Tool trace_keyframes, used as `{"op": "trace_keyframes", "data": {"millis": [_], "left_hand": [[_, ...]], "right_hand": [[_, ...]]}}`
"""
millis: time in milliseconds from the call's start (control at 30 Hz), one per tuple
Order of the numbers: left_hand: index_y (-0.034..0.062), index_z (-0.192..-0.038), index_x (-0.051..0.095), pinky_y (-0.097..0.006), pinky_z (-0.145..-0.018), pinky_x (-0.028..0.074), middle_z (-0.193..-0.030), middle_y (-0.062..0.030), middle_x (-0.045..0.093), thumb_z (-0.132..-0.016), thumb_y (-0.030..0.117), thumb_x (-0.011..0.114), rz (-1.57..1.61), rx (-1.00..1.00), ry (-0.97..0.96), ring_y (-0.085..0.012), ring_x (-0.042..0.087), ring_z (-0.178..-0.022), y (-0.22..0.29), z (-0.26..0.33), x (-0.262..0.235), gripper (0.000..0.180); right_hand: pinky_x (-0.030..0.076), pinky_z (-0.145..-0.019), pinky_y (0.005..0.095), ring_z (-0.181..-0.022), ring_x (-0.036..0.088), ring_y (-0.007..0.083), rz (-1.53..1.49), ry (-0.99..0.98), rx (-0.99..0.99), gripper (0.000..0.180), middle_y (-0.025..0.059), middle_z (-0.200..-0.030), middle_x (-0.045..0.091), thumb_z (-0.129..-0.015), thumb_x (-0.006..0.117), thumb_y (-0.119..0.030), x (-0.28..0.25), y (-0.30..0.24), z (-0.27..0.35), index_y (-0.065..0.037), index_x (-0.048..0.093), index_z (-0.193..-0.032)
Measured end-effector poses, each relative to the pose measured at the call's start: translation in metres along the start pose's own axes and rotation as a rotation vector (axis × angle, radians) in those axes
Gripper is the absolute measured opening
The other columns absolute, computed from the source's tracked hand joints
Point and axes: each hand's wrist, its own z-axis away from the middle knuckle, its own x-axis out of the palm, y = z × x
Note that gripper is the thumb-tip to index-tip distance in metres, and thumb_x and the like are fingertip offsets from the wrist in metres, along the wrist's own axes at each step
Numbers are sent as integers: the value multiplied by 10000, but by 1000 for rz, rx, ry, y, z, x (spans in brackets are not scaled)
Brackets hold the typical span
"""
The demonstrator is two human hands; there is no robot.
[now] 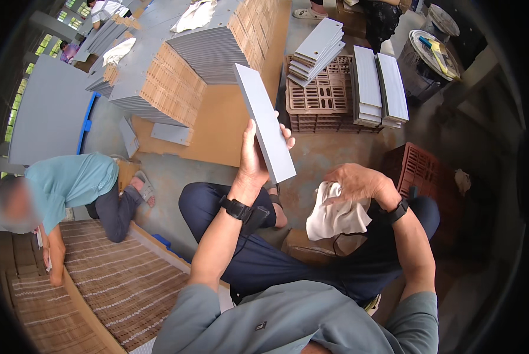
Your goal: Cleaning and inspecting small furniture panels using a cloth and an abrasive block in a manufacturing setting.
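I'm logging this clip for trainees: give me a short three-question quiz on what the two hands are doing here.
1. True or false: the left hand holds the long flat grey panel raised on edge.
2. What does the right hand rest on? A) crumpled white cloth B) brown plastic crate C) yellow brush
3. Fill in: each wrist wears a black ____.

Key: 1 true; 2 A; 3 watch.

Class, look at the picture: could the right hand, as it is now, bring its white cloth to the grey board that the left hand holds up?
Probably yes. The right hand grips the white cloth just beside the grey board, which the left hand holds up tilted. Nothing lies between them.
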Motion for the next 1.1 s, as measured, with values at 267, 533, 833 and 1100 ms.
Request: {"op": "trace_keyframes", "data": {"millis": [267, 533, 833, 1100], "left_hand": [[117, -1451, 408, -366, -859, 561, -1266, -70, 572, -986, 308, 612, -472, 107, 252, -185, 600, -1102, -4, -6, -10, 543], [103, -1520, 260, -365, -997, 519, -1358, -119, 518, -980, 143, 583, -200, 28, -198, -230, 570, -1216, -37, 10, 2, 630], [74, -1460, 424, -311, -967, 508, -1345, -89, 557, -982, 145, 587, -693, -33, -199, -175, 580, -1178, -12, 17, 24, 510], [4, -1439, 435, -281, -1032, 392, -1320, -64, 572, -1008, 175, 569, -671, -251, -294, -123, 527, -1180, -41, 26, 6, 482]], "right_hand": [[529, -853, 303, -923, 670, 148, -639, 694, 81, 463, 81, -1035, 719, -864, 758, -313, -79, 5, 50, 12, 655, -1176], [403, -1023, 453, -1221, 486, 318, 106, 945, -349, 648, 108, -1235, 526, -713, 827, -194, -24, -38, -15, -127, 540, -1289], [310, -1098, 554, -1386, 340, 336, 403, 923, -291, 701, 3, -1334, 488, -557, 870, -189, -34, -36, -29, -259, 594, -1198], [500, -909, 427, -1074, 621, 381, 16, 1300, 288, 405, 189, -1173, 623, -842, 738, -178, -83, 34, -18, -14, 589, -1181]]}}
